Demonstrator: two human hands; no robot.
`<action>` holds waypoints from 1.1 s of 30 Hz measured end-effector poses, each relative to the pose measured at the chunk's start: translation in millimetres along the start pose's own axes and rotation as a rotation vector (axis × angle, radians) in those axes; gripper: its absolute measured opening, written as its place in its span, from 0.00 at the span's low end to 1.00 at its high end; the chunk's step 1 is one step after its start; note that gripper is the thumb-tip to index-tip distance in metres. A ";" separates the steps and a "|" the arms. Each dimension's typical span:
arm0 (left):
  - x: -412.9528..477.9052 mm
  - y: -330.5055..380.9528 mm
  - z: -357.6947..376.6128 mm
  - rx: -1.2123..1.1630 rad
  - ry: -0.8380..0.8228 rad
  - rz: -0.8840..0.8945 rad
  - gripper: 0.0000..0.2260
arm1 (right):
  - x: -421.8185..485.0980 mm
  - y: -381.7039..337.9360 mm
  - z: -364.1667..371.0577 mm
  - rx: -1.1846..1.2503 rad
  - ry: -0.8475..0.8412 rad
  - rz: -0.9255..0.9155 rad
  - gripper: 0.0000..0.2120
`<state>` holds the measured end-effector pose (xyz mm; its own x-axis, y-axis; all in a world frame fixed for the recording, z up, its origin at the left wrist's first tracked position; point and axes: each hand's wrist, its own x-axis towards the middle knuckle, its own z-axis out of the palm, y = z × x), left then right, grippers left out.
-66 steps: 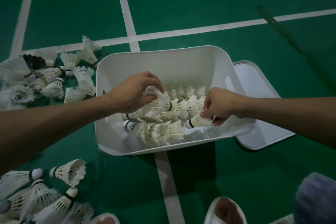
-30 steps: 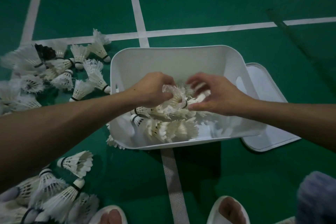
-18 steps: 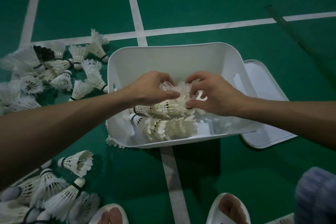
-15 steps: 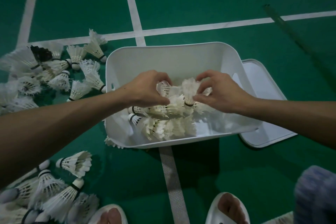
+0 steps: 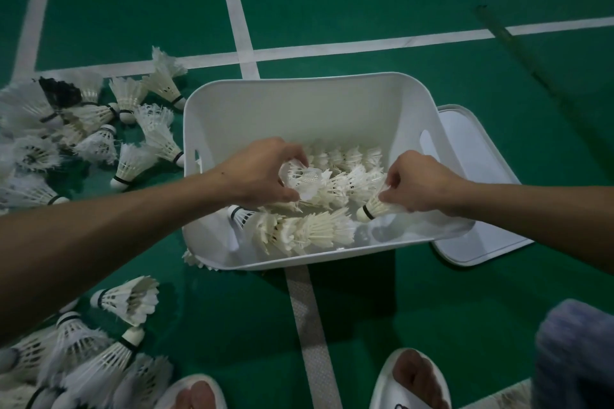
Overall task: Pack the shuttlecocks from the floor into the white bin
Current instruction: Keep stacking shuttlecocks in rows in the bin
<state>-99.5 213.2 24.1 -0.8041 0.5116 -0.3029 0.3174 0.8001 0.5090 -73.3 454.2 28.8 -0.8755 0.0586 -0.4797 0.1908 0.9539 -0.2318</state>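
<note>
White bin (image 5: 299,109): rectangular, open-topped, set upright. Feathered white shuttlecocks (image 5: 309,229) are laid in rows inside it; loose shuttlecocks (image 5: 99,129) are scattered left of it, mostly on their sides.

Lower-left shuttlecock pile (image 5: 83,359) cut by edge, lid (image 5: 465,129) half behind bin (image 5: 299,109), blurred bluish shape (image 5: 574,352)

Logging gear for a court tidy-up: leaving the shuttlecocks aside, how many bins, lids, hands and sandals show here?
Bin: 1
Lid: 1
Hands: 2, the left hand and the right hand
Sandals: 2, the left sandal and the right sandal
Total: 6
</note>
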 end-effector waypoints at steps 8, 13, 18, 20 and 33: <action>2.8 0.3 3.3 -0.012 -0.005 0.011 0.21 | 4.4 8.3 24.6 0.424 -0.226 0.225 0.04; 5.7 -0.3 6.5 -0.019 -0.015 0.012 0.22 | 12.7 9.0 33.2 0.514 -0.274 0.290 0.05; 8.5 0.5 7.9 -0.015 -0.007 0.024 0.23 | 17.0 -2.5 42.3 0.621 -0.357 0.383 0.05; 9.6 1.9 8.5 -0.027 -0.011 0.025 0.22 | 16.4 -10.5 46.3 0.716 -0.414 0.411 0.03; 17.6 13.7 12.5 0.013 0.049 0.070 0.21 | 21.0 -4.3 26.2 0.469 -0.361 0.355 0.03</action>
<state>-102.9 237.1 15.7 -0.8031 0.5507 -0.2274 0.3796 0.7671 0.5172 -80.9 443.6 -2.5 -0.5372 0.1642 -0.8273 0.6817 0.6622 -0.3112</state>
